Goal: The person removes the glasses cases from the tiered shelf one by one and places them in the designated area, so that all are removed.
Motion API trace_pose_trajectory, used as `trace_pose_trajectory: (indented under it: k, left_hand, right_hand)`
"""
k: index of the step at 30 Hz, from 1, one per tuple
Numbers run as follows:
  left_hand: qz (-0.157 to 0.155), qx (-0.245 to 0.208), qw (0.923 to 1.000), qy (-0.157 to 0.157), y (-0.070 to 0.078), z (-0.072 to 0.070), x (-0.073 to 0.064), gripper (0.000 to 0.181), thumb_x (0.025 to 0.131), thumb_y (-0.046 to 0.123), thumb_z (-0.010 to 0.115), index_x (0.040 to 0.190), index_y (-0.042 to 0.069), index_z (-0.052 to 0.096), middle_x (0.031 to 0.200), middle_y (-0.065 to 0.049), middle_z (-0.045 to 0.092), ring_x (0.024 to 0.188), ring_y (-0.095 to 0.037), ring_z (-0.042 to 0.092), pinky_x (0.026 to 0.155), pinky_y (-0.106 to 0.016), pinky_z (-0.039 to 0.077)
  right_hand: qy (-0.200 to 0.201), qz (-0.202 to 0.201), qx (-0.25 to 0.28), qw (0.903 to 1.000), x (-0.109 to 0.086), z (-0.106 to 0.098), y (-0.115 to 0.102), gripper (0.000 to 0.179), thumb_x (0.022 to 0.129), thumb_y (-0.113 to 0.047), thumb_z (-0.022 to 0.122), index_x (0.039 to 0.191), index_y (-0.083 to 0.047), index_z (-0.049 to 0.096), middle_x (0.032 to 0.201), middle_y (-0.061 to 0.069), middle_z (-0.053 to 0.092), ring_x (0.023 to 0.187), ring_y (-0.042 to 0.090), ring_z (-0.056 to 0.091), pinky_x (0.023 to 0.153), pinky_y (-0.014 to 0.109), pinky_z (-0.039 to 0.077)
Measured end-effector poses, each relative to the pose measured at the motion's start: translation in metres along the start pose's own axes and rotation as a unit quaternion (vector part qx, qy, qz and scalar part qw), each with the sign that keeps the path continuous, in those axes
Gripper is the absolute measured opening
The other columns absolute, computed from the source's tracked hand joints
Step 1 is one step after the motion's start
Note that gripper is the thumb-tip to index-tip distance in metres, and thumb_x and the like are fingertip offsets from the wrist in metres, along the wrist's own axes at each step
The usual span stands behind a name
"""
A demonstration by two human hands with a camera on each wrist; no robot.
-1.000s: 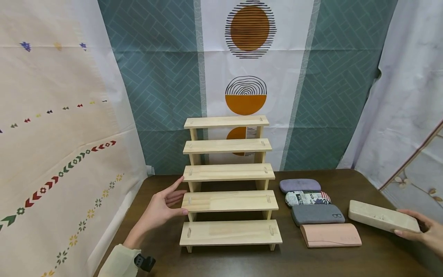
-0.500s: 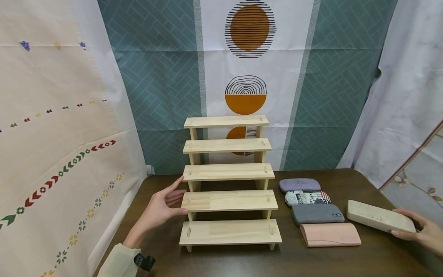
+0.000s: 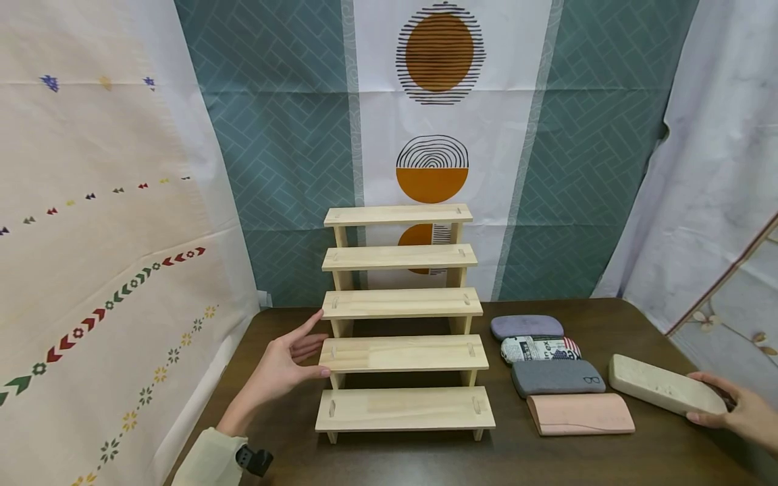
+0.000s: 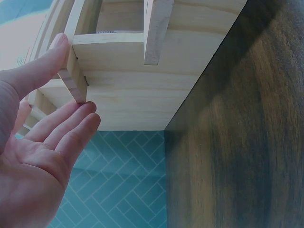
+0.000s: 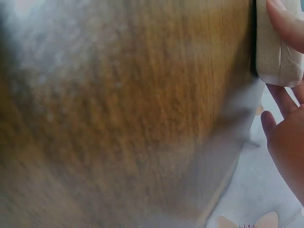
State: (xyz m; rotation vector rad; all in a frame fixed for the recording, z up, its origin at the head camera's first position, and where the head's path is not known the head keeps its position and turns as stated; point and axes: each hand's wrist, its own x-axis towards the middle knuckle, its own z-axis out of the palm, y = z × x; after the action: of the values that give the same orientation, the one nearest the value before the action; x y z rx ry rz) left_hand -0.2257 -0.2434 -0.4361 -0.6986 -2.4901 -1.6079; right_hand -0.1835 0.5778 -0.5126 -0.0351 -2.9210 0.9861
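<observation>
The left hand [image 3: 281, 366] rests against the left side of a pale wooden stepped rack [image 3: 404, 354]. Its thumb touches the second step from the bottom, and the index fingertip reaches the corner of the step above. In the left wrist view the fingers of that hand [image 4: 71, 126] stretch along a board's end. Far right, the right hand [image 3: 738, 407] grips the near end of a cream glasses case [image 3: 662, 385] between thumb and fingers. The right wrist view shows only the rounded end of this case [image 5: 278, 52]; whether it touches the table cannot be told.
Right of the rack, several glasses cases lie in a column: purple [image 3: 527, 327], newspaper-print [image 3: 535, 348], grey [image 3: 558, 376] and pink [image 3: 581, 414]. All stand on a dark wooden table [image 3: 389, 462]. Patterned cloths [image 3: 292, 148] hang behind and at both sides.
The right hand and the cream glasses case have shifted slightly left over the past second. The left hand keeps its place on the rack.
</observation>
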Motion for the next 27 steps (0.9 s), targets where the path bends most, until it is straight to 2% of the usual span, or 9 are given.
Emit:
trace_pose_trajectory:
  k: [1,3,6,8,15,21,27]
  left_hand:
    - [-0.001,0.000,1.0000,0.000,-0.0001,0.0000,-0.0001,0.106,0.077,0.009,0.096,0.165,0.024,0.039,0.139,-0.025,0.063,0.128,-0.039,0.063,0.103,-0.052,0.053]
    - [-0.002,0.001,1.0000,0.000,-0.0004,0.0000,-0.0003,0.106,0.077,0.009,0.096,0.165,0.024,0.039,0.139,-0.026,0.063,0.128,-0.039,0.063,0.103,-0.051,0.053]
    - [-0.002,0.001,1.0000,0.000,-0.0006,-0.0003,-0.0001,0.106,0.077,0.009,0.096,0.165,0.024,0.039,0.139,-0.026,0.063,0.128,-0.039,0.063,0.103,-0.048,0.054]
    - [-0.001,0.002,1.0000,0.001,-0.0004,-0.0006,-0.0001,0.106,0.077,0.009,0.096,0.165,0.024,0.039,0.139,-0.026,0.063,0.128,-0.038,0.063,0.103,-0.047,0.054]
    - [-0.002,0.001,1.0000,0.002,0.0003,-0.0008,-0.0005,0.106,0.077,0.008,0.096,0.165,0.024,0.039,0.140,-0.028,0.062,0.128,-0.039,0.063,0.103,-0.048,0.054]
    - [-0.004,0.000,1.0000,0.003,0.0000,-0.0003,-0.0006,0.106,0.077,0.007,0.096,0.165,0.024,0.040,0.140,-0.028,0.062,0.128,-0.039,0.063,0.103,-0.050,0.053]
    - [-0.006,0.000,1.0000,0.003,0.0004,-0.0009,-0.0012,0.106,0.077,0.008,0.096,0.165,0.025,0.040,0.140,-0.025,0.063,0.128,-0.038,0.063,0.103,-0.048,0.054]
  right_hand:
    - [-0.005,0.002,-0.002,1.0000,0.0000,0.0000,-0.0009,0.067,0.088,-0.026,0.089,0.143,-0.012,0.054,0.134,0.049,0.044,0.095,0.009,0.055,0.066,0.022,0.049]
    - [-0.007,0.004,-0.006,0.9999,0.0001,0.0005,-0.0029,0.073,0.087,-0.026,0.090,0.143,-0.001,0.050,0.134,0.048,0.045,0.097,0.020,0.059,0.067,0.025,0.050]
    - [-0.011,0.003,-0.009,0.9999,0.0008,0.0007,-0.0049,0.078,0.088,-0.026,0.089,0.144,0.005,0.045,0.133,0.050,0.043,0.101,0.041,0.059,0.069,0.030,0.049]
    - [-0.009,0.003,-0.012,0.9999,0.0015,0.0014,-0.0059,0.080,0.087,-0.026,0.090,0.144,0.006,0.043,0.132,0.050,0.044,0.102,0.045,0.059,0.069,0.032,0.049]
    - [-0.012,0.001,-0.025,0.9996,0.0040,0.0012,-0.0062,0.084,0.087,-0.028,0.089,0.145,0.007,0.040,0.128,0.048,0.049,0.099,0.042,0.061,0.068,0.034,0.049]
    - [-0.008,0.000,-0.033,0.9994,0.0049,0.0009,-0.0067,0.085,0.085,-0.029,0.090,0.145,0.006,0.041,0.129,0.050,0.047,0.101,0.054,0.060,0.068,0.036,0.049]
    - [-0.014,0.003,-0.031,0.9994,0.0046,0.0017,-0.0067,0.085,0.087,-0.030,0.089,0.146,0.005,0.040,0.133,0.053,0.043,0.107,0.064,0.055,0.073,0.054,0.054]
